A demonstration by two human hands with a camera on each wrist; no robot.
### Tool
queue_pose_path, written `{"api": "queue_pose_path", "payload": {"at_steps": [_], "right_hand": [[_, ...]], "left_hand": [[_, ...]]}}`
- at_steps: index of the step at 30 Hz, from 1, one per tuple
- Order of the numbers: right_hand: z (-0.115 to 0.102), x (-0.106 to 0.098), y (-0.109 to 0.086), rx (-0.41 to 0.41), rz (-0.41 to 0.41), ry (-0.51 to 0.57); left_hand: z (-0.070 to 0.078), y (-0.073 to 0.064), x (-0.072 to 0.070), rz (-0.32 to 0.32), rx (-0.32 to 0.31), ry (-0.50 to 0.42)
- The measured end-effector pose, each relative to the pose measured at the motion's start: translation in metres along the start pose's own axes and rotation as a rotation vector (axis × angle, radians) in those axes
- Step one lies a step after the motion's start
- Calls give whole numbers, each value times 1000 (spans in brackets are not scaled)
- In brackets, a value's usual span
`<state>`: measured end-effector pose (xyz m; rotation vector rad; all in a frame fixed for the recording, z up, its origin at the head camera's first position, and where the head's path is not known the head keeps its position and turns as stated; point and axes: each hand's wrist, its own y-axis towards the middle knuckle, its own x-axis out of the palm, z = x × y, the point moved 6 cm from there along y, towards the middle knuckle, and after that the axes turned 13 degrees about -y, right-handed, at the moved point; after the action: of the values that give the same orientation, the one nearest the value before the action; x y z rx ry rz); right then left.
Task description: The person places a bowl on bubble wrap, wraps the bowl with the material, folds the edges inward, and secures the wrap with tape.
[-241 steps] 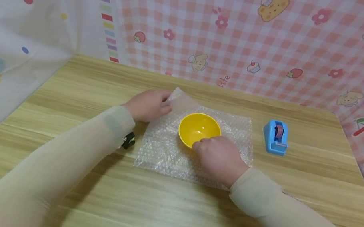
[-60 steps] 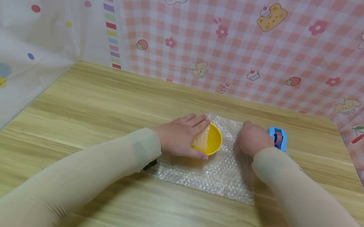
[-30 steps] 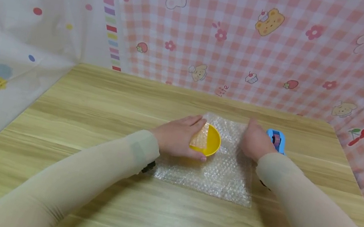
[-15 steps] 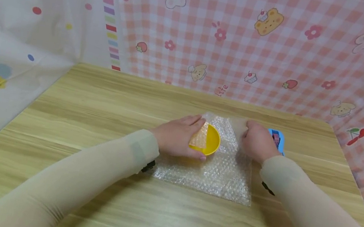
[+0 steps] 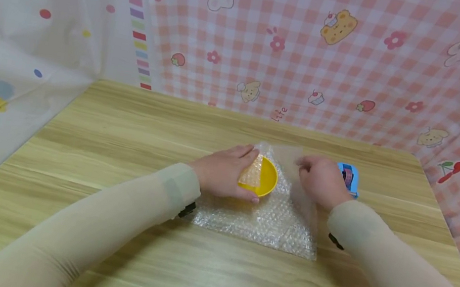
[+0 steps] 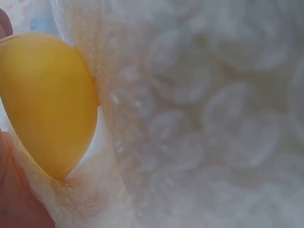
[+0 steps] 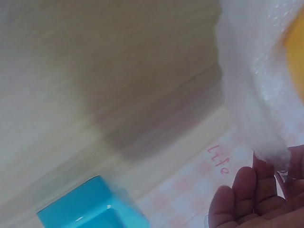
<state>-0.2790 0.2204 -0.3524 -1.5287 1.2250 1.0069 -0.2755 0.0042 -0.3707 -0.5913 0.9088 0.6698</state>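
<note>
A yellow bowl (image 5: 268, 178) stands on a sheet of bubble wrap (image 5: 262, 221) on the wooden table. My left hand (image 5: 225, 171) lies over the bowl's left side, fingers toward the far rim and thumb at the near rim. It holds a folded flap of the wrap inside the bowl's edge. With thumb and fingertips, my right hand (image 5: 325, 181) pinches the wrap's far right corner, raised and folded inward. The left wrist view shows the bowl (image 6: 50, 104) beside blurred bubbles; the right wrist view shows the fingers at the wrap (image 7: 251, 95).
A blue tape dispenser (image 5: 348, 177) with a pink roll stands just beyond the right hand, partly hidden by it. A pink checked cloth (image 5: 284, 45) hangs behind the table (image 5: 148, 108), and a white patterned cloth (image 5: 44, 44) hangs at the left.
My right hand has lifted the wrap's right corner and drawn it left toward the bowl. The left hand stays on the bowl; eight seconds ago it held the wrap's far left corner.
</note>
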Motion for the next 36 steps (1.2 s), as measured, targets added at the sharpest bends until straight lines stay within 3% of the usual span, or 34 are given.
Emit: {"api": "queue_pose_path", "payload": {"at_steps": [11, 19, 36], "right_hand": [[-19, 1, -10, -14, 31, 39], [-36, 1, -18, -147, 127, 10], [-62, 12, -32, -291, 146, 24]], "left_hand": [[-3, -2, -1, -9, -7, -35], [-3, -2, 0, -1, -11, -63], [-4, 0, -3, 36, 1, -156]]}}
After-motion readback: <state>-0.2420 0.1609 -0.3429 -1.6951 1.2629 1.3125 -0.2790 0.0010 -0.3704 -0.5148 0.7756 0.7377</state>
